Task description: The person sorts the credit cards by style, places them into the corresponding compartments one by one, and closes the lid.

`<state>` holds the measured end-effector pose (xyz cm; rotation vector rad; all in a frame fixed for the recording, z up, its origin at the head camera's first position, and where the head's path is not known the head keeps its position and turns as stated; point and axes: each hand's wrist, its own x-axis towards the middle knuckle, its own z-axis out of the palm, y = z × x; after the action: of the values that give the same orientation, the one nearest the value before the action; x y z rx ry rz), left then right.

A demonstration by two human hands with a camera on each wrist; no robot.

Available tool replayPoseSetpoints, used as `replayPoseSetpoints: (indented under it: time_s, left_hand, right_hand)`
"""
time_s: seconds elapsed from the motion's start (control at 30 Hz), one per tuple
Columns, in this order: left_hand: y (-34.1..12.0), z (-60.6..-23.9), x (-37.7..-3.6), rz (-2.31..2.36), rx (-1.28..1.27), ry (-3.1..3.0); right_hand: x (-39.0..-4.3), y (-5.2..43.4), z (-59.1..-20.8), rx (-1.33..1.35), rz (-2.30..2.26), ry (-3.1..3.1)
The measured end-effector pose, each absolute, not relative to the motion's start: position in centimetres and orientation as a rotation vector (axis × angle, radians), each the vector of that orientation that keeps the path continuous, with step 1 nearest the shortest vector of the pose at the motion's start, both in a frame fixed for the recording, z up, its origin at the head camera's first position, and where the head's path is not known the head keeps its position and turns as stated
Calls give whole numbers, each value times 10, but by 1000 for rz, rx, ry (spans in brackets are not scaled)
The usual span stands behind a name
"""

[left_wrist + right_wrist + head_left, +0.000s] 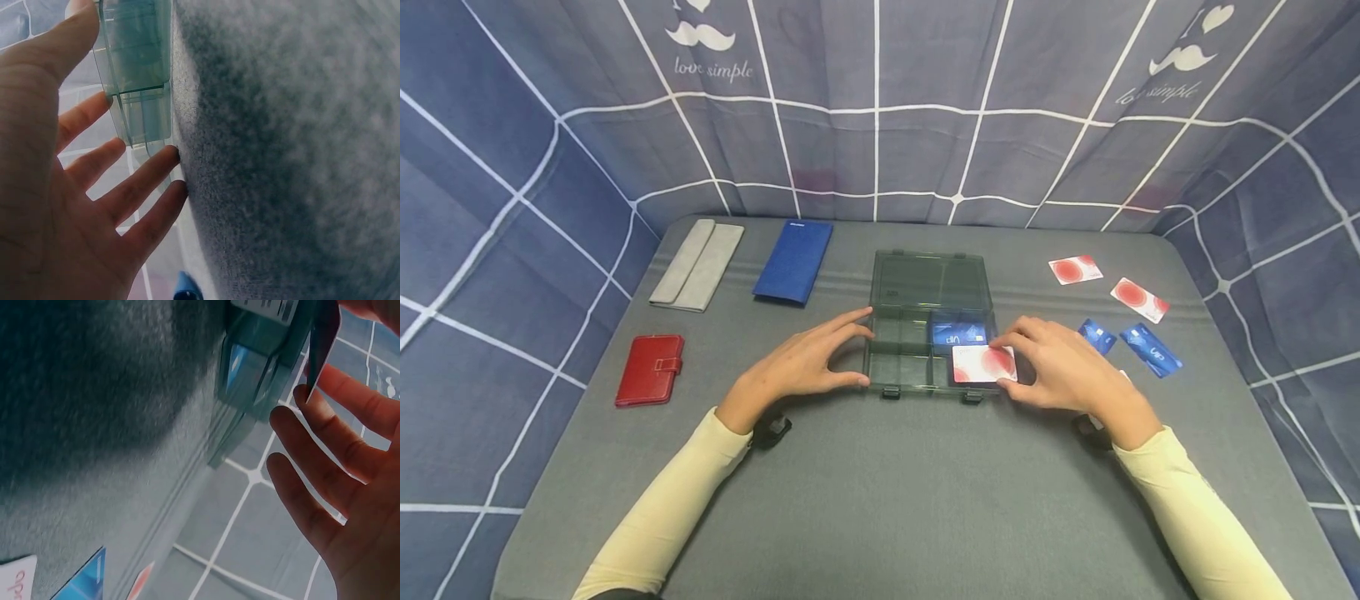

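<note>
Pinching the red-and-white card [976, 364] between thumb and fingers of the right hand [1060, 367], over the near right corner of the open green box [898, 369]. Touching its left edge with the spread left hand [797, 362], thumb by the near corner.

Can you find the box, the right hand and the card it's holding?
Box [901, 367]: head view, front left compartment's floor.
Right hand [1058, 365]: head view, its back.
Held card [982, 364]: head view, its middle.

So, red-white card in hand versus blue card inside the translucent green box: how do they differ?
The right hand pinches the red-white card; the blue card lies in the box. The red-white card has red circles; the blue card reads VIP. Both look rectangular.
</note>
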<state>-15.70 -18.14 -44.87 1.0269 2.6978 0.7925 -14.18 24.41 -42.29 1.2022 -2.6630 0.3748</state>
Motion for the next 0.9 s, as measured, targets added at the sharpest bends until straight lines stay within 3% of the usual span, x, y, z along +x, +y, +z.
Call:
replayPoseSetpoints:
  time_s: [0.9]
  left_hand:
    - [-182,-448,-157,779,1016,2715]
  right_hand:
    - [-144,210,-429,1320,361,-2633]
